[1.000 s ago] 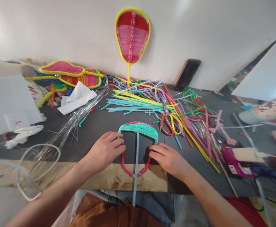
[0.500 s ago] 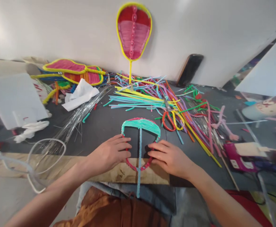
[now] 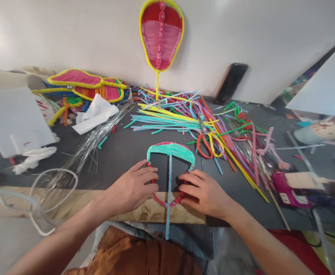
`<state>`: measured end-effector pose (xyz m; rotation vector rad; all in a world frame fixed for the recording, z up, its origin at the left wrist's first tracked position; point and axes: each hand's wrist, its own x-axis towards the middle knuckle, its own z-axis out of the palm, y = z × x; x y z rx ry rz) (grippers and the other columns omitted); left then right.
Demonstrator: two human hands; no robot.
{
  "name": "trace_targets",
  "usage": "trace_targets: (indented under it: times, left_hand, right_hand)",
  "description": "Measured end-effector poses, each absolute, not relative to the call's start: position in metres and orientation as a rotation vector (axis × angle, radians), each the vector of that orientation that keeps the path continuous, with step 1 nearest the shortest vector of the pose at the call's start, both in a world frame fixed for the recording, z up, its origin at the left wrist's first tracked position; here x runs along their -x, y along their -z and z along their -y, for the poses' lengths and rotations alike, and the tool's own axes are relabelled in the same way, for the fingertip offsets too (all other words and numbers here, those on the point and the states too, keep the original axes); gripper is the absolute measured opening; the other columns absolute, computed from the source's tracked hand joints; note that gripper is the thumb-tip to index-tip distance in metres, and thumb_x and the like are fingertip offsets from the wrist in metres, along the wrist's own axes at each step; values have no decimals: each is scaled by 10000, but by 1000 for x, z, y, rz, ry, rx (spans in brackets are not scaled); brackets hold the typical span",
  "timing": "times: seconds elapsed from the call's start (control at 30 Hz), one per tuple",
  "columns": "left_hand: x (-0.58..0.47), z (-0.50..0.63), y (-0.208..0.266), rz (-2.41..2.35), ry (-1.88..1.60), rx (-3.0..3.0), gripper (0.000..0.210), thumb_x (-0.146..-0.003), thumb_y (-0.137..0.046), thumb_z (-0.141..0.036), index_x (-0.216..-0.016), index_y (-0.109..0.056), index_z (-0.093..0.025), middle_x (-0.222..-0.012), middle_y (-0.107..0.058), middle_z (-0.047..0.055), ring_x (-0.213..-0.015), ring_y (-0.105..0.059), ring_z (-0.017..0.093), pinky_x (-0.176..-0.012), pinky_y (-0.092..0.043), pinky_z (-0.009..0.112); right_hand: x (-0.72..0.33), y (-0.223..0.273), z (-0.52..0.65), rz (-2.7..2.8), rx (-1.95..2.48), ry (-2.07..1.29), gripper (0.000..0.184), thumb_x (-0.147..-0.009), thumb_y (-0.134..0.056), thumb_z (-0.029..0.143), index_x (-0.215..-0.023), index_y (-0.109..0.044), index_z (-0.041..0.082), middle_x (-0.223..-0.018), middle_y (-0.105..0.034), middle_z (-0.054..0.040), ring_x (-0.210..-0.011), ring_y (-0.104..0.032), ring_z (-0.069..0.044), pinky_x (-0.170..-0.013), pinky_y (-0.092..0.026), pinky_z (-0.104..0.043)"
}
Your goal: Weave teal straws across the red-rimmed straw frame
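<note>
Dark worktop, pale wall: craft pieces with two bare hands at a pipe-cleaner frame

Setting: dark worktop point(image 3: 121, 156) before a pale wall point(image 3: 84, 34); brown strip point(image 3: 188, 215) along the near edge.

Principal item: pipe-cleaner frame point(image 3: 171, 150), at the near middle of the worktop, between the hands. Rounded hoop, red-pink along the lower part, with a turquoise band across the top; light-blue stem point(image 3: 169, 179) down the centre, its lower end reaching past the near edge.

Left hand point(image 3: 135, 186): palm down, fingers half bent and slightly parted, fingertips over the hoop's left side. Thumb not clearly visible; firmness of hold cannot be told.

Right hand point(image 3: 206, 190): fingers bent and spread, tips over the hoop's right side and just inside it. Whether it pinches the rim or only rests there cannot be told.

Beyond the frame: loose pipe cleaners point(image 3: 167, 124), chiefly blue and yellow at the front; scissors point(image 3: 204, 130) with one red and one yellow handle, lying among their right-hand ends; yellow-edged pink-and-red piece point(image 3: 152, 38) on a yellow stem, upright before the wall; phone point(image 3: 232, 83), leaning on the wall.

Left side: silver strands point(image 3: 91, 143), crumpled white paper point(image 3: 97, 110), yellow-edged winged piece point(image 3: 78, 78), looped white cord point(image 3: 55, 170).

Right side: spotted cup-like object point(image 3: 324, 129), on its side.
</note>
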<state>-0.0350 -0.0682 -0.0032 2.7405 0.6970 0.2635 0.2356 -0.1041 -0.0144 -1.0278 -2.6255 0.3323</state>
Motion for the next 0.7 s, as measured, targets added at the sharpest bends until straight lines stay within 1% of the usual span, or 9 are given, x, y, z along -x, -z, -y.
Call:
trace_targets:
  times: [0.07,0.1,0.17,0.23,0.3,0.43,0.7]
  left_hand:
    - [33,72,3,-724,-253,-2723,146,-866,-537,-351,-908,-624,-241,-1083,-616,28,-1219,-461,238,-1096,-186,523]
    - [32,74,4,-724,-263,-2719,159,-851,-555,-383,-909,-625,-253,-1099,-609,25,-1233,-443,247,-1097,-148,547]
    - [29,78,8,-714,-319,-2727,157,-836,-573,-401,-883,-627,-261,-1104,-603,18,-1251,-415,252,-1096,-79,577]
    - [25,83,14,-708,-393,-2751,134,-838,-576,-376,-847,-629,-253,-1058,-612,14,-1236,-417,243,-1096,-53,582]
    - [21,86,19,-724,-463,-2786,113,-845,-573,-331,-804,-628,-241,-971,-622,8,-1187,-441,230,-1095,-69,577]
    - [16,89,24,-750,-543,-2857,135,-846,-573,-280,-727,-604,-225,-809,-606,-10,-1092,-458,208,-1093,-117,561]
    - [14,91,25,-761,-497,-2960,183,-853,-557,-248,-675,-560,-206,-762,-586,-18,-1052,-459,206,-1085,-117,594]
  right_hand:
    - [-230,14,112,2589,1064,-337,245,-831,-602,418,-982,-655,233,-1084,-640,-53,-976,-487,-221,-829,-403,-373]
    - [-226,14,116,2573,1067,-342,234,-832,-601,416,-976,-656,240,-1052,-650,-43,-970,-479,-220,-835,-389,-378]
    - [-219,15,123,2547,1057,-357,160,-853,-587,362,-915,-660,234,-976,-664,-27,-941,-474,-205,-840,-369,-376]
    - [-214,17,128,2527,1052,-372,120,-868,-570,301,-862,-656,218,-913,-661,-22,-910,-474,-188,-831,-363,-365]
    - [-211,19,129,2513,1057,-389,119,-874,-561,275,-841,-654,208,-854,-648,-24,-888,-469,-181,-819,-363,-355]
    - [-210,22,128,2503,1070,-415,127,-876,-557,246,-804,-650,196,-760,-621,-25,-854,-451,-179,-796,-359,-344]
    - [-208,20,127,2537,1069,-376,135,-840,-574,201,-711,-610,191,-732,-615,-8,-863,-436,-180,-795,-322,-357]
